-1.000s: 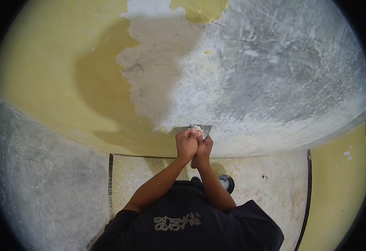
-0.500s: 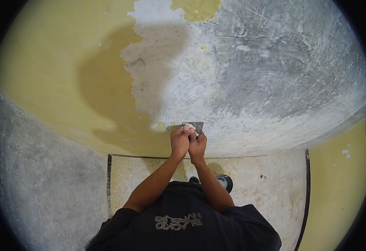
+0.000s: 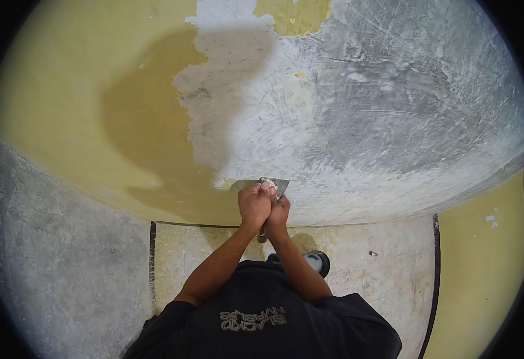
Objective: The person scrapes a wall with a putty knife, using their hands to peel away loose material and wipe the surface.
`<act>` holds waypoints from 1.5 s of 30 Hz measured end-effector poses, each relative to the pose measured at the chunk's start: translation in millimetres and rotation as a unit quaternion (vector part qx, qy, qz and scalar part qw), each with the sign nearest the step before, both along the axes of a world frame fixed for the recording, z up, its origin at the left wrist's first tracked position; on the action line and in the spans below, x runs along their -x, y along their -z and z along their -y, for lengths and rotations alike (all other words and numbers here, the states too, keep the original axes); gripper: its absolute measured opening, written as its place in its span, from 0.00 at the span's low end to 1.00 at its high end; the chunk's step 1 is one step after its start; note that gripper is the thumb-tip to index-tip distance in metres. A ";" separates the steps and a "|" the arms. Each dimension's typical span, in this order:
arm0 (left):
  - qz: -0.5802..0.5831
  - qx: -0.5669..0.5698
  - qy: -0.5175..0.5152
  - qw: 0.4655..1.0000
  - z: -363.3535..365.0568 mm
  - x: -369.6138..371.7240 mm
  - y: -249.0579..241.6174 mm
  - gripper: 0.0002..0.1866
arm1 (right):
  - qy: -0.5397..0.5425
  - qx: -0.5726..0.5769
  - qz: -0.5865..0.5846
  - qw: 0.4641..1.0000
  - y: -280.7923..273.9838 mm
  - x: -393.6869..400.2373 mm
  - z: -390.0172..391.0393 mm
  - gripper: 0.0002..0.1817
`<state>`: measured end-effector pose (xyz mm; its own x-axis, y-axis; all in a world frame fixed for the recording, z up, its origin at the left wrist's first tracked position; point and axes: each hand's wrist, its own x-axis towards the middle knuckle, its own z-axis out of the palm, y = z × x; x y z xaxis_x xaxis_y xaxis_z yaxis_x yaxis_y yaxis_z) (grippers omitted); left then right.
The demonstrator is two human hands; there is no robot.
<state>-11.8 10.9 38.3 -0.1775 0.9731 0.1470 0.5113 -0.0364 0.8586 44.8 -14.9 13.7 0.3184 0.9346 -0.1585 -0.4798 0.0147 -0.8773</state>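
Scraper (image 3: 282,186) in two-hand grip, low on wall (image 3: 339,137)

Blade (image 3: 281,184)'s up at wall, just R of yellow paint (image 3: 52,102) edge; can't tell if it's touching. L hand (image 3: 254,205) & R hand (image 3: 278,215) pressed tog., fingers wrapped tight round scraper, thumbs (image 3: 265,186) nr blade. Whitish crumbs (image 3: 271,183) on blade; handle end (image 3: 262,237) sticks out below hands. Grey-white bare patch (image 3: 399,107) spreads up & R. Pale floor (image 3: 387,251) below w/ shoe (image 3: 317,262) nr R forearm (image 3: 299,263); dark shirt (image 3: 232,293) w/ lettering (image 3: 253,320) at bottom.
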 end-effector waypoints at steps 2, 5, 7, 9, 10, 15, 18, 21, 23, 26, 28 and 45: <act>0.004 0.001 0.007 1.000 -4.9 3.1 0.7 0.16 | -0.004 0.001 -0.067 0.998 2.4 3.4 -4.8 0.14; 0.080 0.015 0.027 0.996 -13.0 1.5 29.8 0.17 | 0.026 -0.044 0.052 0.997 -12.1 0.9 -2.9 0.13; 0.152 0.028 0.039 0.987 -6.8 -1.2 19.0 0.18 | -0.001 -0.010 -0.009 1.000 -23.1 1.2 2.6 0.15; -0.105 -0.075 -0.007 0.992 -3.9 3.7 1.6 0.19 | 0.004 -0.019 -0.090 0.996 -12.2 10.1 -3.0 0.14; -0.109 -0.075 -0.005 0.991 -4.9 5.7 1.3 0.19 | 0.010 -0.027 -0.168 0.985 -7.4 14.7 -4.4 0.14; 0.091 0.025 0.027 0.995 1.2 1.1 -0.6 0.19 | 0.010 -0.067 0.018 0.998 -7.0 1.3 -1.7 0.15; 0.141 0.025 0.025 0.989 -0.6 5.4 26.9 0.18 | 0.012 -0.047 0.052 0.997 3.2 1.1 1.2 0.15; 0.085 -0.016 0.010 0.996 -4.5 5.6 36.3 0.16 | 0.013 -0.032 0.035 0.999 11.6 4.6 -3.2 0.14; 0.023 -0.039 -0.001 0.999 -7.4 3.1 43.1 0.16 | 0.010 -0.030 0.016 0.999 7.9 2.3 -3.3 0.14; 0.001 -0.048 -0.012 0.999 -6.3 4.1 31.9 0.17 | 0.004 -0.022 0.009 1.000 0.0 4.4 -3.4 0.13; -0.111 -0.151 0.019 0.982 -5.2 6.0 7.2 0.18 | 0.019 -0.074 0.009 0.997 -1.5 6.2 -7.1 0.14; 0.222 0.028 0.072 0.972 5.5 -54.9 58.5 0.18 | 0.027 0.038 0.115 0.992 28.9 -66.4 8.5 0.15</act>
<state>43.1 5.4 -20.1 -0.0722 0.9968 0.0335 0.0830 -0.0275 0.9962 111.1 -23.4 -15.2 0.4032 0.9036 -0.1446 -0.2669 -0.0350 -0.9631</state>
